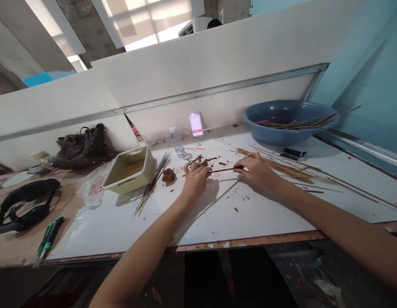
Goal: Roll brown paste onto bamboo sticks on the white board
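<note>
My left hand (pixel 196 176) lies curled on the white tabletop (pixel 217 214), its fingers closed over the brown-coated end of a thin stick (pixel 221 170). My right hand (pixel 256 169) pinches the other end of the same stick, which lies flat between the two hands. A lump of brown paste (pixel 168 175) sits just left of my left hand. Small brown crumbs (pixel 206 160) are scattered beyond the hands. A spread of bare bamboo sticks (pixel 282 167) lies to the right of my right hand.
A cream plastic tray (pixel 130 169) stands to the left with a bundle of dark sticks (pixel 152 184) beside it. A small water bottle (pixel 177 142) and a blue basin (pixel 290 119) holding sticks stand at the back. A brown bag (pixel 81 147), black headset (pixel 25 203) and green-handled tools (pixel 47 239) lie far left.
</note>
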Tool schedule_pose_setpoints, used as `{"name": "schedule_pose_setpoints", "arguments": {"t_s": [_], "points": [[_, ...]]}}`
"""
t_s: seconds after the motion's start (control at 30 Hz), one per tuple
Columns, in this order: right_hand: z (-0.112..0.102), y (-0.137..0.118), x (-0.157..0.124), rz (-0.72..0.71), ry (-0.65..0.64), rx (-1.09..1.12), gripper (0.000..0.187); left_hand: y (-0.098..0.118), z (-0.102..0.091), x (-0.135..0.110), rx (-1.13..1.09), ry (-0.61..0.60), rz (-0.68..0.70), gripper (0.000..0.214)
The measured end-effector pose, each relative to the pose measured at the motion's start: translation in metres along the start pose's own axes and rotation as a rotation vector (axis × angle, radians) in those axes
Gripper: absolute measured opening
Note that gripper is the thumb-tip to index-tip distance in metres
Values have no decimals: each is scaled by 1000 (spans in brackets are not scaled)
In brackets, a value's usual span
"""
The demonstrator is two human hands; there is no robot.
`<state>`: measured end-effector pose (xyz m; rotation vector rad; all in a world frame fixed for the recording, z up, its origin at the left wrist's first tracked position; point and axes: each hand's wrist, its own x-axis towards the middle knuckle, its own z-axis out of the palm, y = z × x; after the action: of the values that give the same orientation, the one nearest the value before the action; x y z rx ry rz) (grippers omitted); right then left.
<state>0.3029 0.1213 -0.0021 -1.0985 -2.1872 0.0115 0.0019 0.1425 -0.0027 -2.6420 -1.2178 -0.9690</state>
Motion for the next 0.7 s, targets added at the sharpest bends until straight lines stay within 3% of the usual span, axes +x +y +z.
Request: {"name": "schedule_pose_setpoints", "arguments": {"t_s": [0.7], "points": [[1, 5, 0, 25, 2, -3, 28, 1, -9, 3, -52, -51, -111, 23]]}}
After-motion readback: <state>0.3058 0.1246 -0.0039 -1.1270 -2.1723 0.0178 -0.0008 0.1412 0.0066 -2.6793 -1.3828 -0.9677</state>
